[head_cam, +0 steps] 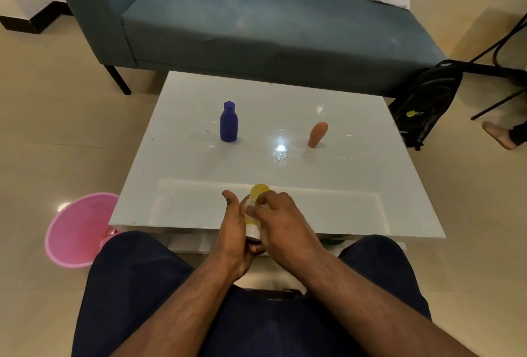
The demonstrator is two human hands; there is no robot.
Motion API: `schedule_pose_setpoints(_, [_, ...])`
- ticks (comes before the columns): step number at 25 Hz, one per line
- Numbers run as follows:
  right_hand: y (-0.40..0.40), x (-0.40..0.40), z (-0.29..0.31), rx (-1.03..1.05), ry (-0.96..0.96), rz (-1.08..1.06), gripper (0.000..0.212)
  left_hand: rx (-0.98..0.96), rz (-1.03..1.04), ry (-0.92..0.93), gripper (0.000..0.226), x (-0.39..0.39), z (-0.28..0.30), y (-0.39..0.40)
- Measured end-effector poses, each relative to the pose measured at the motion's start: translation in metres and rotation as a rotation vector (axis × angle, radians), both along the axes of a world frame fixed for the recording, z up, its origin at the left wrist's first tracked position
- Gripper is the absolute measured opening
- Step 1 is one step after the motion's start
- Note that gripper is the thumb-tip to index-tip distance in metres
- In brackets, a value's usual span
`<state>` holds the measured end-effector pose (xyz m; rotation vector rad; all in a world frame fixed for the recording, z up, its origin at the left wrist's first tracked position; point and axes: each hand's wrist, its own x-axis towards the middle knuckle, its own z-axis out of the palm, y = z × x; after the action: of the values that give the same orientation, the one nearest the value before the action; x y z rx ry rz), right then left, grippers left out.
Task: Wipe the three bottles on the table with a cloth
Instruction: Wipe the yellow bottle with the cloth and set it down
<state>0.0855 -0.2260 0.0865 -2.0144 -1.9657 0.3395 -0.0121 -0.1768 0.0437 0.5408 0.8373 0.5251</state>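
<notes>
Glossy white table [356,185] before a blue sofa [256,28], yellow bottle [258,191] with white cap at the near edge, clasped between left hand [233,231] and right hand [281,221], blue bottle [228,122] far left, orange bottle [317,134] far right, cloth unseen.

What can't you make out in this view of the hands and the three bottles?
- Cloth: none visible in the head view; if there is one, the right hand covers it.
- Yellow bottle: both hands hide its middle; left hand grips it.
- Blue bottle and orange bottle: labels too small.
</notes>
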Motion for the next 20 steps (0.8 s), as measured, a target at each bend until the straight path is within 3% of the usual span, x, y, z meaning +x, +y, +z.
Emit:
schedule_pose_setpoints(3, [0.018, 0.016, -0.003, 0.053, 0.047, -0.143, 0.036, -0.003, 0.009, 0.011, 0.086, 0.001, 0.000, -0.001])
schedule_pose_setpoints(5, [0.019, 0.005, -0.003, 0.034, 0.046, -0.138, 0.038, -0.011, 0.013, 0.006, 0.087, 0.000, 0.000, 0.000])
schedule_pose_setpoints(9, [-0.005, -0.012, -0.002, 0.034, -0.019, 0.068, 0.046, -0.069, 0.036, -0.075, 0.085, -0.003, 0.001, 0.001])
schedule_pose_setpoints(14, [0.012, 0.016, -0.010, 0.092, 0.138, -0.185, 0.027, -0.060, 0.027, -0.031, 0.080, 0.000, 0.001, 0.003])
schedule_pose_setpoints(20, [-0.007, -0.006, -0.009, 0.095, 0.093, -0.033, 0.038, -0.118, 0.025, -0.041, 0.076, -0.002, 0.000, 0.003])
